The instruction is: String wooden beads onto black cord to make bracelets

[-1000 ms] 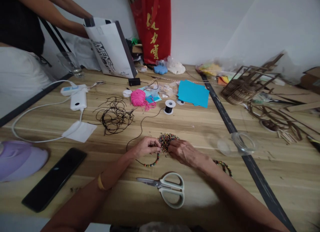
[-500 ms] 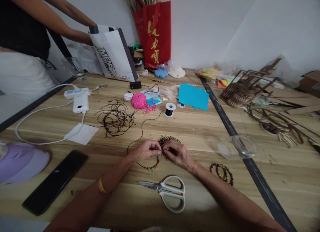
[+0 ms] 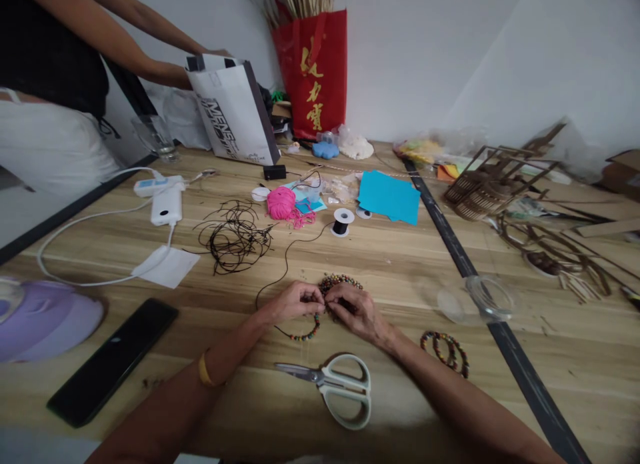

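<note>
My left hand (image 3: 299,300) pinches the end of a dark cord (image 3: 259,293) close to its threaded beads. A short curved row of multicoloured beads (image 3: 306,335) hangs on the cord below those fingers. My right hand (image 3: 356,308) has thumb and forefinger pressed together, almost meeting the left fingertips; whatever is between them is too small to make out. Just behind the right hand lies a pile of loose beads (image 3: 341,279), partly covered by it. From the left hand the cord runs back to a spool of black cord (image 3: 341,225). Pale-handled scissors (image 3: 346,389) lie in front of both hands.
Two finished-looking bead bracelets (image 3: 445,351) lie right of my forearm. A black phone-like slab (image 3: 113,361), tangled black cord (image 3: 235,241), pink yarn (image 3: 281,203) and blue sheets (image 3: 389,196) lie around. At back left, another person's arms reach into a white paper bag (image 3: 233,114).
My hands keep nearly the same pinching pose at the beads. The view has shifted slightly, and the other person's hands have moved a little at the paper bag.
</note>
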The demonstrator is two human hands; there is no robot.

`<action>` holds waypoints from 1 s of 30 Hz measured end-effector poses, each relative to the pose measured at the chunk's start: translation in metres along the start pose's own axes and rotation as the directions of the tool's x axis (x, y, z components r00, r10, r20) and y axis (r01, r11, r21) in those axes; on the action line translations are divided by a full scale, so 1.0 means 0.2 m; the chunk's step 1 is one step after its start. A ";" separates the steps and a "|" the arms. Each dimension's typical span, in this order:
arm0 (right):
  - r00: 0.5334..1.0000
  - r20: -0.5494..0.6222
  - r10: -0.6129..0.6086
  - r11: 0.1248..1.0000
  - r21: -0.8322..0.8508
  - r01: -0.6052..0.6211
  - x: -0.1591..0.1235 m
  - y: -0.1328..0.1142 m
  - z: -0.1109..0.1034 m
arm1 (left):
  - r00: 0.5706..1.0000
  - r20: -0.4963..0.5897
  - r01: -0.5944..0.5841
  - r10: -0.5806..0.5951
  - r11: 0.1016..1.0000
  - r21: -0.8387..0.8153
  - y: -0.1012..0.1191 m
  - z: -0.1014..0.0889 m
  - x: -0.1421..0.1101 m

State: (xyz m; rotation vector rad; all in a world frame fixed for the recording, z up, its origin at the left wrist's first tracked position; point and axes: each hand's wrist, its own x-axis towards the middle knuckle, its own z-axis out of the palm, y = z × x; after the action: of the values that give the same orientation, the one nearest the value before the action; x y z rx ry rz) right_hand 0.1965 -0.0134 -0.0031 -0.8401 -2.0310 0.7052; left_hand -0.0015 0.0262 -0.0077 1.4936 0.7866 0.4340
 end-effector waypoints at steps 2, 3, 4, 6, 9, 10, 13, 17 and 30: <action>1.000 0.015 0.004 1.000 0.003 -0.004 0.00 0.00 0.00 | 1.000 0.005 -0.002 0.002 1.000 -0.012 0.00 0.00 0.00; 1.000 0.018 0.007 1.000 0.005 -0.007 0.00 0.00 0.00 | 1.000 0.006 -0.006 0.006 1.000 -0.016 0.00 0.00 0.00; 1.000 0.019 0.009 1.000 0.006 -0.009 0.00 0.00 0.00 | 1.000 0.007 -0.011 0.011 1.000 -0.019 0.00 0.00 0.00; 1.000 0.019 0.008 1.000 0.006 -0.008 0.00 0.00 0.00 | 1.000 0.009 -0.015 0.015 1.000 -0.022 -0.01 0.00 0.00; 0.999 0.034 0.006 1.000 0.008 -0.006 0.01 -0.01 0.00 | 1.000 0.010 -0.011 0.011 1.000 -0.021 -0.01 0.00 0.00; 0.999 0.039 0.007 1.000 0.009 -0.007 0.01 -0.01 -0.01 | 1.000 0.009 -0.013 0.013 1.000 -0.021 0.00 0.00 0.00; 0.999 0.045 0.004 1.000 0.013 -0.005 0.01 -0.01 -0.01 | 1.000 0.009 -0.028 0.028 0.999 -0.016 0.00 0.00 0.00; 0.999 0.042 0.002 1.000 0.007 -0.002 0.00 -0.01 0.00 | 1.000 0.018 -0.019 0.019 1.000 -0.009 0.00 0.00 0.00; 0.999 0.042 0.026 0.999 0.042 -0.027 0.00 -0.02 0.00 | 1.000 0.015 -0.026 0.026 1.000 -0.004 0.01 0.00 0.00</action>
State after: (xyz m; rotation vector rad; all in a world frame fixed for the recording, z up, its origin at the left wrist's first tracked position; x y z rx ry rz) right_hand 0.1952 -0.0153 -0.0002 -0.8354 -2.0377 0.7840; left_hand -0.0002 0.0264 -0.0052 1.5034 0.7553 0.4432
